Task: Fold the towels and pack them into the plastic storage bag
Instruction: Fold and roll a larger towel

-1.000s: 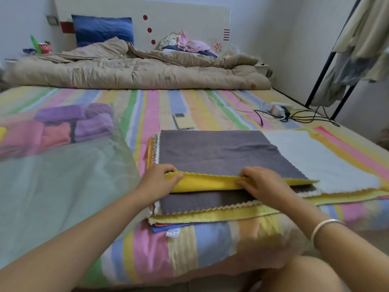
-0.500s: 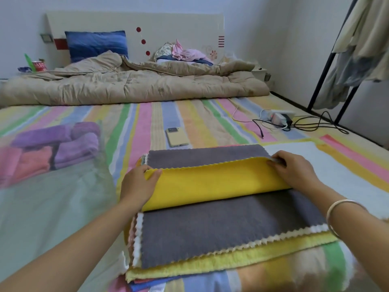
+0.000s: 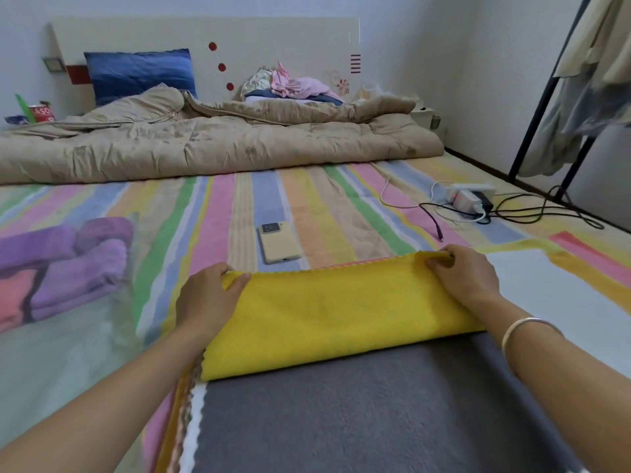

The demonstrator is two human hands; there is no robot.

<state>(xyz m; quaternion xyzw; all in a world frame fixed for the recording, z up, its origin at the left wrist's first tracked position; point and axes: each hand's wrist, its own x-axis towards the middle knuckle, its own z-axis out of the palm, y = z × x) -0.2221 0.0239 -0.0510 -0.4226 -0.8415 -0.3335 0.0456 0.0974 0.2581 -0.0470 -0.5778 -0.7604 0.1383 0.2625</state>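
— Bedroom; bed with striped sheet (image 3: 239, 206) as work surface. First item?
— Yellow towel (image 3: 334, 315), near edge rounded in a fold, lying across the far part of a grey towel (image 3: 358, 414). The grey one tops a stack of flat towels at the near edge of the bed.
— Hands?
— Left hand (image 3: 208, 298): forearm stretched forward, thumb laid on top of the yellow towel's far left corner, fingers curled over the edge, gripping it. Right hand (image 3: 464, 274): same forward reach, fingers bunched together and curled round the far right corner, pinching it. Silver bracelet (image 3: 522, 327) on that wrist.
— Storage?
— Plastic storage bag (image 3: 68, 353), translucent, lying flat to the left of the stack. Purple towels (image 3: 85, 261) and a pink towel (image 3: 13, 291) sit folded inside at its far end.
— Sundries?
— Phone (image 3: 278, 242), face down, just beyond the yellow towel. White towel (image 3: 546, 302) to the right of the stack. Beige quilt (image 3: 205, 145) bunched across the head of the bed. Power strip (image 3: 469, 198) with cables, far right.
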